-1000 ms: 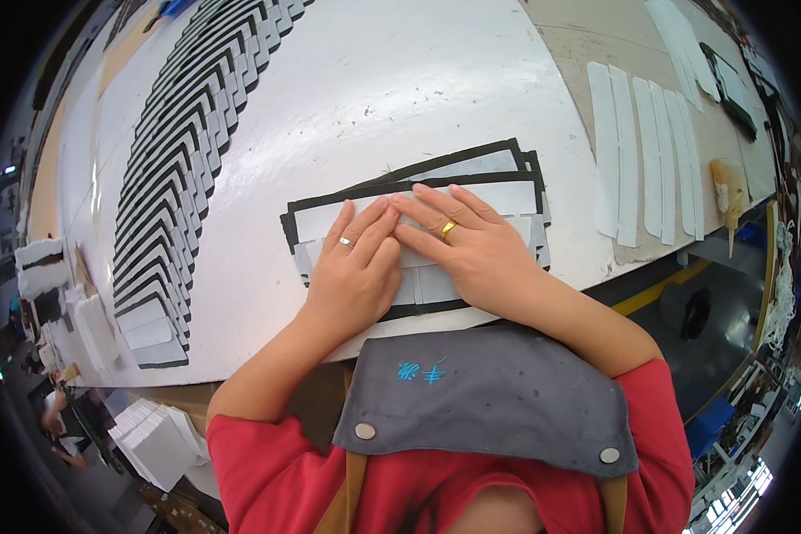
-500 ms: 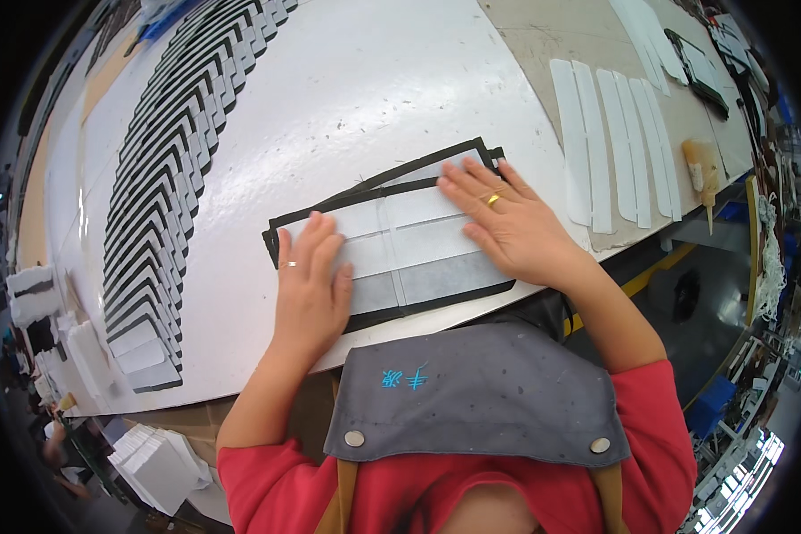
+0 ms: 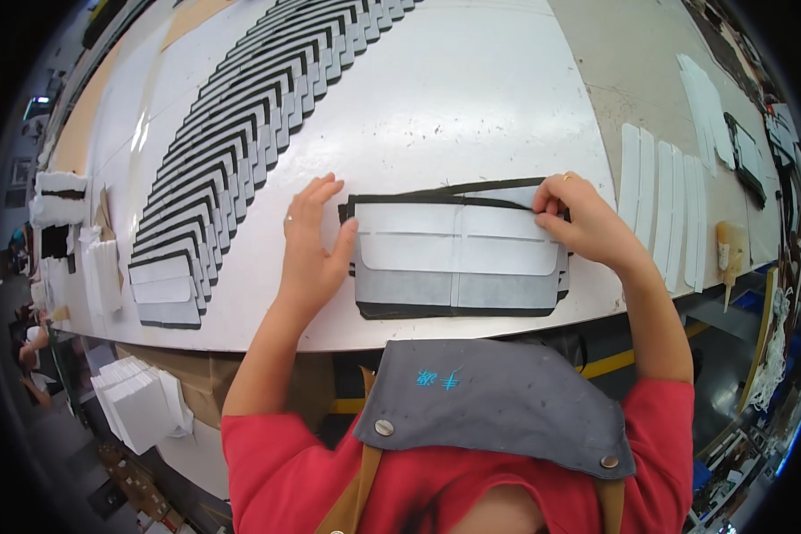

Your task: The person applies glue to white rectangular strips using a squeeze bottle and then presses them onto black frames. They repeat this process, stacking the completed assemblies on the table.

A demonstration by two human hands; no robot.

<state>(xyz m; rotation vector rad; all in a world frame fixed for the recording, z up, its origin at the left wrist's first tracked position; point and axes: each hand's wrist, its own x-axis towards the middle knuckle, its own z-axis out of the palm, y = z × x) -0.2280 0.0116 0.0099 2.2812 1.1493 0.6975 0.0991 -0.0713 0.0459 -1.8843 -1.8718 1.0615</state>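
A flat, rectangular, white-and-grey panel with black edging point(image 3: 409, 254) is lying on the white, glossy table point(image 3: 481, 116), just in front of the person, on top of similar black-edged pieces. Its long sides are running roughly left to right. A smooth white flap with rounded lower corners is covering the upper part; a thin crease line is crossing this flap lengthwise. Below it, a duller, pale grey band is showing, with a black border along the bottom. A narrow vertical strip is dividing the face near the middle. Dark edges of the lower pieces are sticking out at both short ends, and one is slanting out along the top toward the right.

Left hand point(image 3: 313, 238): fingers are spreading loosely, released, beside the panel's left end; the thumb tip is reaching its edge.

Right hand point(image 3: 589, 221): fingers are bending at the panel's upper right corner, the thumb lying over the white face. Cannot tell whether they are pinching the edge.

To the left, a long overlapping row of black-edged, white-and-grey panels point(image 3: 227, 169) is running up the table. To the right, long white strips point(image 3: 665, 209) are lying side by side.
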